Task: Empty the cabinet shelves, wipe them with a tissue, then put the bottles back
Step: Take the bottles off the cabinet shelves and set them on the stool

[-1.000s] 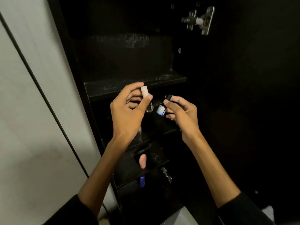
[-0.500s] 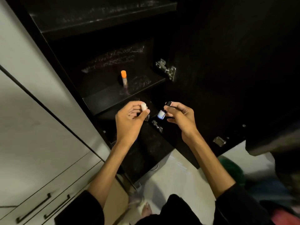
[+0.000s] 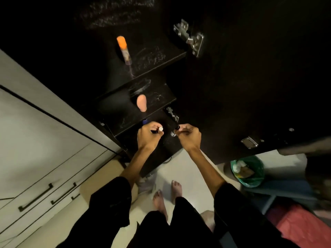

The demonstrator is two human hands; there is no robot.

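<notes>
Both hands have dropped to the lowest shelf (image 3: pixel 143 126): left hand (image 3: pixel 149 136) pinches a white-capped bottle (image 3: pixel 160 129), right hand (image 3: pixel 188 136) a black-capped bottle (image 3: pixel 174 132); restocking looks partly done, with an orange-capped bottle (image 3: pixel 123 49) already shelved.

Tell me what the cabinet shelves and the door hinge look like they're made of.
The cabinet shelves look like dark laminated board with a smooth matte face: flat square edges, pale smears showing on the surface; the core is hidden. The door hinge looks like bright plated metal, probably steel, judging by its silvery sheen and stamped shape.
</notes>
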